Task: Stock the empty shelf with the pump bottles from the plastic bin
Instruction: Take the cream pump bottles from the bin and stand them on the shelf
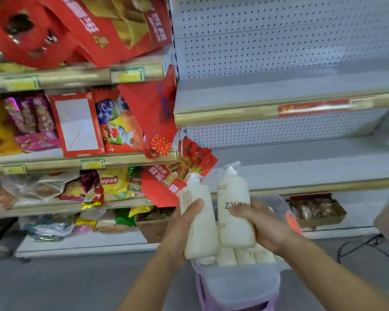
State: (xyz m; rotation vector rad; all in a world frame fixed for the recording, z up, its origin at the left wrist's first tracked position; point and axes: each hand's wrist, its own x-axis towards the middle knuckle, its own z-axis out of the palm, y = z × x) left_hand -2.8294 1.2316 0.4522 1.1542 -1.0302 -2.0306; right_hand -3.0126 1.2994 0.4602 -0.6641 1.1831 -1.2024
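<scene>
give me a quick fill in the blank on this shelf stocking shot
The left hand grips ____ pump bottle.
The right hand grips a second bottle, ____ in colour.
The plastic bin below the hands holds more ____.
The shelf beyond the bottles is ____.
Missing: one; white; bottles; empty.

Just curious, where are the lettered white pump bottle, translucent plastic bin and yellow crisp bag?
lettered white pump bottle [233, 191]: head view, body.
translucent plastic bin [238, 286]: head view, front wall.
yellow crisp bag [114, 182]: head view, front.
</scene>
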